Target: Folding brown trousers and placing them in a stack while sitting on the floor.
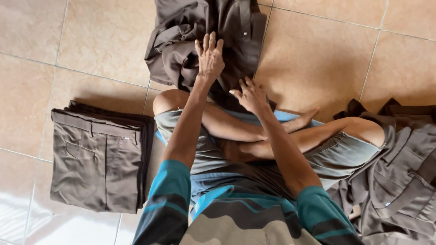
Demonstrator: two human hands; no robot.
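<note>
Person: sits cross-legged on the tiled floor (318,59), seen from above, in a striped teal and grey shirt and grey shorts.
Left hand (210,56): is stretched forward and lies flat on the brown garment (181,50), fingers spread and open, palm down; it grips nothing.
Right hand (251,95): rests on the near edge of the same garment, just in front of the crossed legs; the fingers are bent and press on the cloth, but I cannot tell if they pinch it.
Brown garment: lies crumpled on the floor in front of the person, at the top middle of the view, touching the shins.
Folded stack (97,161): brown trousers, folded flat and piled neatly, on the floor at the person's left, well apart from both hands.
Loose pile (399,168): more brown clothes, not folded, on the floor at the person's right, against the knee.
</note>
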